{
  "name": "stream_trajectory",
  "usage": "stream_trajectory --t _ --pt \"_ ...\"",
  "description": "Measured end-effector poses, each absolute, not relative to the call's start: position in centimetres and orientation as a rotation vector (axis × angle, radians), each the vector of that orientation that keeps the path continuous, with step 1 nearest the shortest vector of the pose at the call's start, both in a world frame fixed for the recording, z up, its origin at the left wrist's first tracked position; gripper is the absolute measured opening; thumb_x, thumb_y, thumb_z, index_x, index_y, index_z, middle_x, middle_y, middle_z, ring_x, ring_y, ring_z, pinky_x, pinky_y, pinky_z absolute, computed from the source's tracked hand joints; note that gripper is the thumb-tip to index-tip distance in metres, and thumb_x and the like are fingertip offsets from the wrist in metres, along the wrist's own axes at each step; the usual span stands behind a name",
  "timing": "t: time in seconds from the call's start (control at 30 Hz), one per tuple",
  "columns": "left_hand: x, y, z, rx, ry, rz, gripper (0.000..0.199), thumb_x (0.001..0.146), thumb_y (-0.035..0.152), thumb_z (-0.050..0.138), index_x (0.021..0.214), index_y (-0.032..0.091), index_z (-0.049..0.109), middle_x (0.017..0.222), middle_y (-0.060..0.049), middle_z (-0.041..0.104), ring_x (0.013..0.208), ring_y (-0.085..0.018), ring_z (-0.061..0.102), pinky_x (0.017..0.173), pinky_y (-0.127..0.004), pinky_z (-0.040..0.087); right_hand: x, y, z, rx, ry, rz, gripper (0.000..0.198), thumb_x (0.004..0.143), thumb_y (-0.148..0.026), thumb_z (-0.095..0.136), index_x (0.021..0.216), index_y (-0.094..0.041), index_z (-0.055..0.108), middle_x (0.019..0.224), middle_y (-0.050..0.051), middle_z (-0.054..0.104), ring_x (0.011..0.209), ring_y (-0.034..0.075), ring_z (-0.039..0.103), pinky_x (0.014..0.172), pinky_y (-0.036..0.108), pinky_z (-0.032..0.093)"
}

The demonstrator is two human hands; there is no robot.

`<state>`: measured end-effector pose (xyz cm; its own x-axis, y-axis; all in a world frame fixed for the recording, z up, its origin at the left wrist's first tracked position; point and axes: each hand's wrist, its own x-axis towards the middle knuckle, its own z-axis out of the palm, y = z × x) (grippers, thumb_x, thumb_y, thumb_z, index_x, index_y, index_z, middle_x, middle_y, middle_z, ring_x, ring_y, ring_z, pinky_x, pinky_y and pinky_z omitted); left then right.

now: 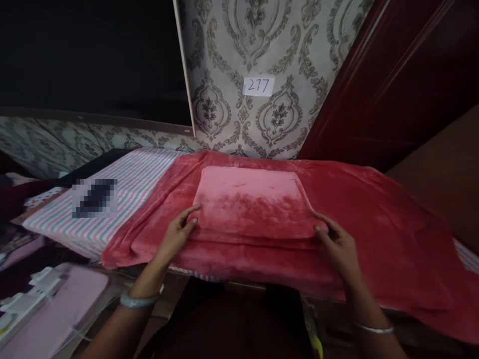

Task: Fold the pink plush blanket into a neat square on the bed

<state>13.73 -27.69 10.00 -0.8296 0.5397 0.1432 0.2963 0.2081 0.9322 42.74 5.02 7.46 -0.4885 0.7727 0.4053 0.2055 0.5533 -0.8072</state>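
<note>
A folded pink plush cloth point(250, 199), roughly rectangular, lies flat on a larger red plush blanket point(374, 234). Its upper half looks paler, and its near half shows darker brushed patches. My left hand point(177, 232) pinches the near left corner between thumb and fingers. At the near right corner, my right hand point(339, 244) grips the edge in the same way. The red blanket spreads over the tabletop and hangs past its front edge.
A striped cloth point(138, 174) covers the surface's left part, with a blurred dark object point(95, 198) on it. Behind are a television point(93, 60) and patterned wall with a "277" label point(259, 86). A power strip point(30, 294) lies on a pink surface point(75, 299) at lower left.
</note>
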Motion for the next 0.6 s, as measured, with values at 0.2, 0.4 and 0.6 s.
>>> stream_trajectory --t 0.2,0.4,0.6 --pt "13.8 -28.6 9.7 0.738 2.233 1.702 0.060 0.073 0.052 0.071 0.122 0.017 0.071 0.095 -0.006 0.073 0.072 -0.018 0.059 0.062 -0.027 0.046 43.0 5.1 6.4 -0.855 -1.939 0.895 0.047 0.080 -0.055 0.061 0.107 -0.019 0.076 0.101 0.008 0.077 0.088 0.024 0.069 0.080 0.036 0.054" --pt "12.9 -29.7 9.4 0.554 2.005 1.753 0.078 0.069 0.060 0.077 0.132 0.016 0.064 0.069 0.003 0.059 0.056 -0.012 0.051 0.053 -0.022 0.039 43.9 5.5 5.0 -0.882 -2.029 0.743 0.051 0.084 -0.059 0.054 0.109 -0.019 0.074 0.100 0.010 0.075 0.084 0.025 0.067 0.078 0.038 0.054" --pt "12.8 -28.9 9.2 0.632 2.227 1.832 0.073 0.070 0.068 0.073 0.121 0.016 0.070 0.097 -0.008 0.073 0.087 -0.023 0.067 0.075 -0.032 0.055 40.2 2.4 9.4 -0.605 -2.088 0.392 0.039 0.096 -0.044 0.047 0.116 -0.021 0.071 0.110 0.013 0.070 0.104 0.029 0.062 0.093 0.047 0.052"
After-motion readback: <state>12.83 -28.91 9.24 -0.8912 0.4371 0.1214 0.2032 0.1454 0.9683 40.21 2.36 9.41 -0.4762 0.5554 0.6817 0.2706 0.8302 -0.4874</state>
